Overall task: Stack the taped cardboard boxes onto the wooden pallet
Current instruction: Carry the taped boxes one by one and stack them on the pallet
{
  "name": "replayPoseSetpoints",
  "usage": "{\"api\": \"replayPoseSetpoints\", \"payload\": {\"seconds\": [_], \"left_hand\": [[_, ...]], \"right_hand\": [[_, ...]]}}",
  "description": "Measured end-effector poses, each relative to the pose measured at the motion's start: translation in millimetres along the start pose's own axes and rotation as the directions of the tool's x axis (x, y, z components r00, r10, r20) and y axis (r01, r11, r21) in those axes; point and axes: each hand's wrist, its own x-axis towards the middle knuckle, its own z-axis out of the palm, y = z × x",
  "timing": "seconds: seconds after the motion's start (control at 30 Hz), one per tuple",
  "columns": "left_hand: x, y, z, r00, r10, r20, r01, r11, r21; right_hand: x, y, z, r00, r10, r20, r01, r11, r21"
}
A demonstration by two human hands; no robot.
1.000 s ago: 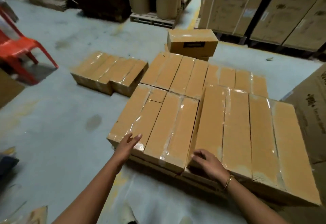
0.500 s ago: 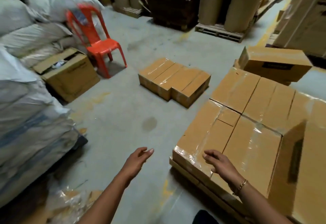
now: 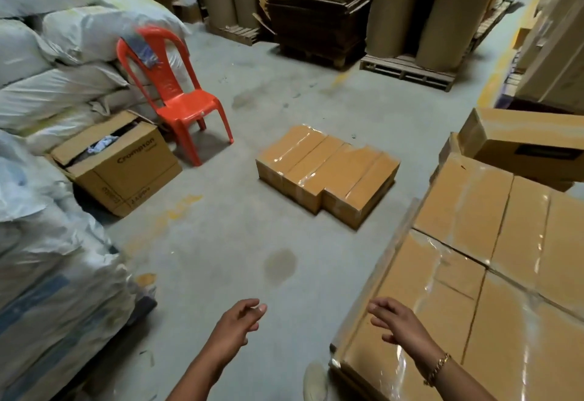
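A bundle of taped brown cardboard boxes (image 3: 328,173) lies on the concrete floor in the middle of the view. At the right, a layer of taped boxes (image 3: 474,274) forms a stack; the pallet beneath it is hidden. A larger box (image 3: 524,138) rests on the far end of that stack. My left hand (image 3: 237,325) hovers over the floor with loosely spread fingers, holding nothing. My right hand (image 3: 395,321), a bracelet on its wrist, hangs just above the stack's near corner with relaxed fingers, also empty.
A red plastic chair (image 3: 177,100) and an open cardboard box (image 3: 123,167) stand at the left, in front of piled white sacks (image 3: 47,84). Cardboard rolls on a wooden pallet (image 3: 410,72) and flat cardboard sheets (image 3: 319,5) fill the back.
My view has swung left, away from the stack toward the bundle on the floor. Both hands have lifted off the stacked boxes and now hang free.
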Motion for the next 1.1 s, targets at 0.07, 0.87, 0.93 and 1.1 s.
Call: {"api": "replayPoseSetpoints", "payload": {"seconds": [0.07,0.87,0.93,1.1], "left_hand": [[30,23,-13,1.0,-0.006,-0.015,0.006,1.0,-0.007],[443,289,-35,0.95,-0.111,0.293,0.025,0.959,0.282],[473,310,-15,0.938,-0.119,0.326,0.013,0.951,0.31],[550,346,47,0.922,-0.169,0.347,0.023,0.922,0.387]], "right_hand": [[28,-23,4,1.0,0.004,0.002,-0.004,1.0,-0.016],[323,-211,19,0.95,0.242,-0.196,-0.199,0.956,0.214],[344,-217,6,0.942,0.266,-0.207,-0.213,0.946,0.246],[408,-225,-45,0.918,0.344,-0.198,-0.288,0.92,0.266]]}}
